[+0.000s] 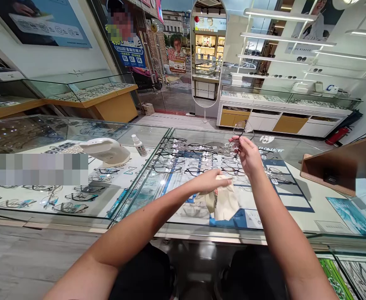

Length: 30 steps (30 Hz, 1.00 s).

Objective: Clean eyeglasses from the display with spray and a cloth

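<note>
My left hand (210,181) pinches a cream cloth (225,201) with dark and red print, which hangs down over the glass counter top (176,214). Farther forward and to the right, my right hand (247,152) is closed on a pair of thin-framed glasses (244,129), raised above the counter. Its lenses point up past the fingertips. Several rows of glasses (198,148) lie around and beneath both hands; whether they rest on the glass or under it is hard to tell.
A white handheld device (108,151) and a spray bottle (139,145) stand on the left counter. A wooden-edged object (327,173) is at the right. Beyond are an oval mirror (206,50), showcases (104,93) and a fire extinguisher (337,135).
</note>
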Tool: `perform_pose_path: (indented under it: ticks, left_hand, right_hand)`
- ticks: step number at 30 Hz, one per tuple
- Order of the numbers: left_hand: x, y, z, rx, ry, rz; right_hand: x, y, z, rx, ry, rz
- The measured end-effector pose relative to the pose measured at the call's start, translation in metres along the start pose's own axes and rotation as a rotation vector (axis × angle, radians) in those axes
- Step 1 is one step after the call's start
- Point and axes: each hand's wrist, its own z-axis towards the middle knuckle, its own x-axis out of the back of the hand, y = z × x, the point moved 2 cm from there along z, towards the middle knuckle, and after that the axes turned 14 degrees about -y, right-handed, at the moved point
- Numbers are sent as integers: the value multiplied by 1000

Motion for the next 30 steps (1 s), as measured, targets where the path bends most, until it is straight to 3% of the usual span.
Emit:
perform_pose_path:
  ticks: [3,7,11,17,24,30]
  left_hand:
    - [6,4,-5,-66,-10,-113]
    - [27,5,-5,-225,67,-353]
    - [52,4,-7,-344,242,-613]
    - [76,5,-18,-551,499,-753]
    - [81,6,-16,-547,581,-899]
    - [75,17,-22,-643,513,-931]
  right_hand:
    - [1,-2,0,-5,4,-24]
    - [1,-4,-1,2,7,-41]
    - [-4,-6,-3,15,-8,-14]
    - [-26,-11,-14,31,-115,-19]
    - [-52,3,-27,-42,-304,-159]
    - [-57,15,-28,-77,-295,-179]
